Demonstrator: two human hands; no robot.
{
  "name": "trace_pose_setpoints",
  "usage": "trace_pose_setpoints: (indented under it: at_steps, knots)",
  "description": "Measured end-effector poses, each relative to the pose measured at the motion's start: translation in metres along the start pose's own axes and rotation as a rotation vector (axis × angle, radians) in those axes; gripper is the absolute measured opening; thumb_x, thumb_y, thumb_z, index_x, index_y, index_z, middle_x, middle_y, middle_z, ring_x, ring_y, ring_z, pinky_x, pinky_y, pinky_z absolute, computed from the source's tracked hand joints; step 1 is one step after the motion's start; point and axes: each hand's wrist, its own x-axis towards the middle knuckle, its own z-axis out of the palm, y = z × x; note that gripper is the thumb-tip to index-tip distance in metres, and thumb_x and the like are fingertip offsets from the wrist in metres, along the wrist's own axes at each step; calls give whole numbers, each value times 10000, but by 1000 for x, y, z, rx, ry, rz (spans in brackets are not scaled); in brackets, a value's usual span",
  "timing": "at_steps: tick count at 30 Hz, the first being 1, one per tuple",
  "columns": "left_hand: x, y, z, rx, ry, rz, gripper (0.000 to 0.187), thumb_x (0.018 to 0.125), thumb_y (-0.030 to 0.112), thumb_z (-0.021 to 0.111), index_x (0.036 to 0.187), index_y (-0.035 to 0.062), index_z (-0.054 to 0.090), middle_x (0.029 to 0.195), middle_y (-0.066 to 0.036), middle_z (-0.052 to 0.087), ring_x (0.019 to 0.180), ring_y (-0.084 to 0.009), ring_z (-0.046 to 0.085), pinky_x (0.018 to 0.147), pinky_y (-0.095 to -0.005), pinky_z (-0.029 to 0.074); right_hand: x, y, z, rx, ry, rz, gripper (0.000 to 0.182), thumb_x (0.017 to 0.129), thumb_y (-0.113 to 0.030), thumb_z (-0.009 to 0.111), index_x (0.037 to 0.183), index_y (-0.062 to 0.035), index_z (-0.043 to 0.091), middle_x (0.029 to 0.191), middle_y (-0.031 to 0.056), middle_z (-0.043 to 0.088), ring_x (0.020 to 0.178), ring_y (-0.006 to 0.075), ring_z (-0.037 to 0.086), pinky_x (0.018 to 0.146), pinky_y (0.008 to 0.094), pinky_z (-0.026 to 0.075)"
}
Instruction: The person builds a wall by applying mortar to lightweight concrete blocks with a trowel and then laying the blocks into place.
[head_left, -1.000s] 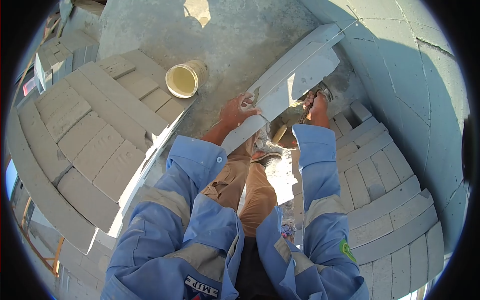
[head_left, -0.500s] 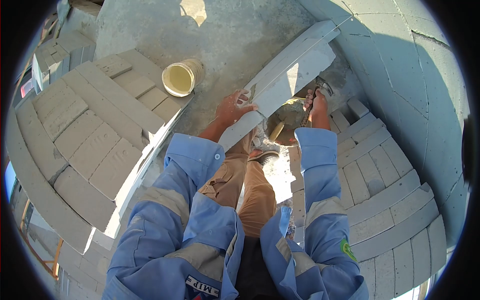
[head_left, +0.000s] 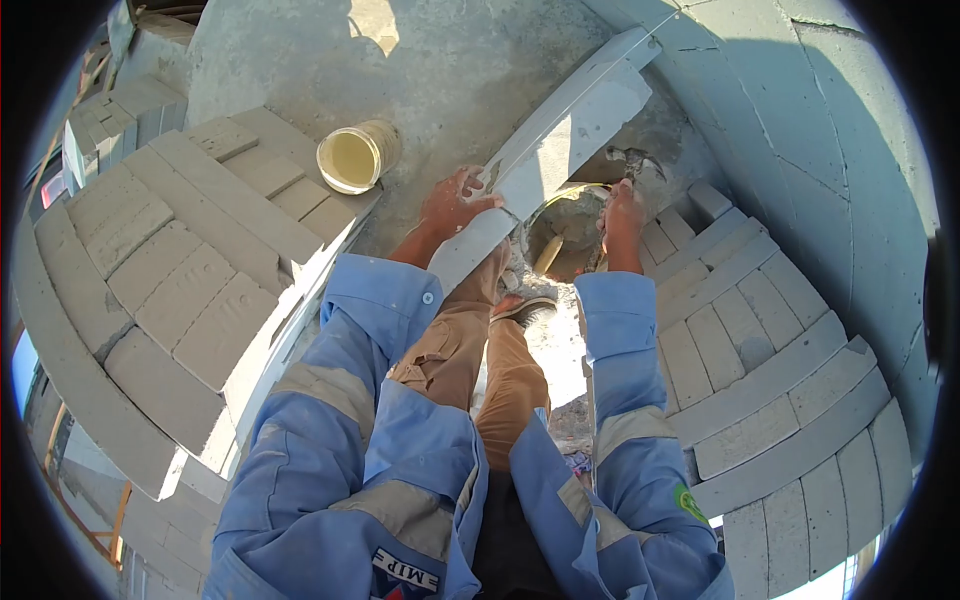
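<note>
A row of pale blocks runs diagonally from my legs towards the wall at the upper right, with a thin string stretched above it. My left hand rests on the left edge of this row, fingers bent over a block. On the other side of the row, my right hand is closed around the handle of a hammer, its metal head beyond my fingers. Below and left of that hand is a round bucket with a light-coloured tool in it.
A cream bucket stands on the concrete floor left of the row. Large block stacks rise at the left and right. A tall block wall closes off the upper right.
My right hand has turned with the hammer and shifted slightly left and down in the view. My left hand stays on the block. The whole view has shifted slightly.
</note>
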Motion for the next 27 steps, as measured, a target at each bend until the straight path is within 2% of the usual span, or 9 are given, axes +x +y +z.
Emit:
trace_pose_setpoints:
  at_steps: [1, 3, 6, 8, 13, 16, 20, 22, 27]
  knots:
    - [0, 0, 0, -11, 9, -5, 882, 718, 571, 797, 1394, 78, 517, 1216, -133, 677, 1097, -287, 650, 935, -419, 515, -3, 19, -6, -182, 115, -316, 418, 1042, -382, 457, 1055, 22, 563, 700, 47, 528, 545, 146, 485, 516, 325, 410]
    - [2, -2, 1, -14, 12, -2, 894, 715, 564, 800, 1402, 71, 508, 1215, -142, 676, 1113, -297, 646, 946, -419, 512, -32, 28, -15, -358, 241, -628, 422, 1036, -377, 479, 1039, 33, 576, 734, 64, 567, 584, 150, 510, 556, 314, 424]
    - [0, -4, 4, -74, 17, -6, 862, 752, 475, 815, 1411, 26, 489, 1229, -192, 652, 1102, -308, 656, 937, -410, 521, -108, 13, -4, -274, 247, -661, 417, 1037, -364, 508, 997, 43, 587, 810, 61, 598, 657, 130, 522, 607, 279, 407]
    - [-1, -1, 3, -176, 9, -37, 866, 761, 457, 819, 1407, -9, 480, 1250, -219, 631, 1116, -293, 651, 935, -392, 529, -122, 16, 0, 48, -71, -526, 359, 1041, -402, 505, 862, -92, 515, 618, -59, 392, 476, 37, 332, 423, 231, 258]
    - [1, -7, 6, -203, 7, -23, 864, 764, 452, 822, 1399, -24, 481, 1250, -227, 623, 1121, -296, 648, 927, -392, 537, -152, 16, 4, 271, -174, -485, 424, 1024, -456, 533, 838, -75, 514, 611, -53, 392, 504, 39, 358, 448, 224, 248]
    - [0, -8, 9, -208, 27, -7, 856, 766, 450, 823, 1399, -15, 484, 1249, -224, 621, 1123, -304, 645, 925, -397, 537, -151, 40, 6, 335, -241, -790, 283, 1011, -279, 541, 977, 2, 552, 683, -42, 437, 575, 54, 376, 513, 234, 275]
    - [-2, -3, 5, -184, 45, 13, 860, 767, 464, 822, 1409, 4, 482, 1249, -223, 616, 1125, -309, 642, 931, -407, 534, -138, 53, 40, -225, 95, -1209, 320, 984, -290, 536, 952, 27, 555, 703, 131, 575, 630, 271, 591, 575, 378, 431]
    - [-4, -7, 8, -214, 60, 4, 873, 763, 473, 821, 1415, 8, 475, 1247, -221, 618, 1128, -313, 639, 934, -413, 532, -126, 49, 55, -648, -119, -623, 362, 997, -310, 487, 986, 42, 570, 773, 234, 606, 742, 435, 622, 666, 476, 466]
    - [-6, -9, 11, -225, 68, -32, 942, 706, 537, 837, 1415, 29, 482, 1262, -207, 638, 1164, -347, 621, 968, -462, 510, -130, 63, 51, -540, -163, -654, 383, 1009, -316, 461, 1078, 41, 580, 858, 251, 627, 780, 495, 611, 692, 494, 474]
